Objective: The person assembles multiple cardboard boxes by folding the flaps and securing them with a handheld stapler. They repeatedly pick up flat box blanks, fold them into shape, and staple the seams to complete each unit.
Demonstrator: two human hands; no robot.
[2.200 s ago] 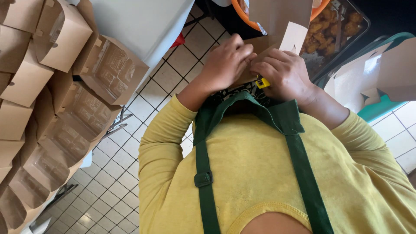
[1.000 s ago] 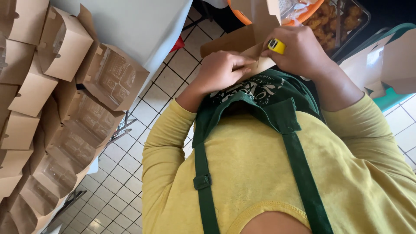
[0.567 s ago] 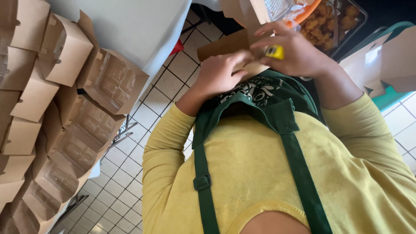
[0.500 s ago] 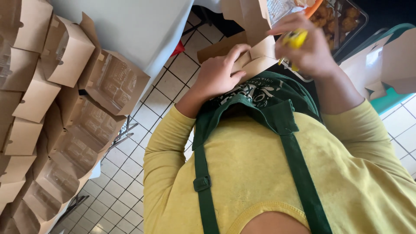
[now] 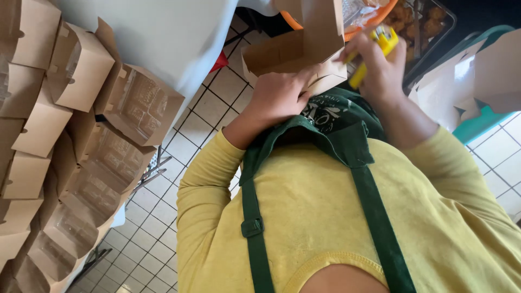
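At far left, folded brown cardboard boxes (image 5: 81, 135) stand stacked against the table (image 5: 163, 38). Just right of them, at chest height, the left hand (image 5: 279, 97) presses an open cardboard takeout box (image 5: 296, 51) from below; its grip is closed around the box's near wall, fingers curled over the edge. Further right, the right hand (image 5: 380, 70) has its grip wrapped fully shut on yellow tongs (image 5: 374, 51), whose tips point toward the tray of fried pieces (image 5: 423, 21) at far right. Risk: the box is carried by one wall only, so it could buckle or tip if loaded off-centre. The raised lid flap (image 5: 320, 27) stands beside the tongs and could be knocked.
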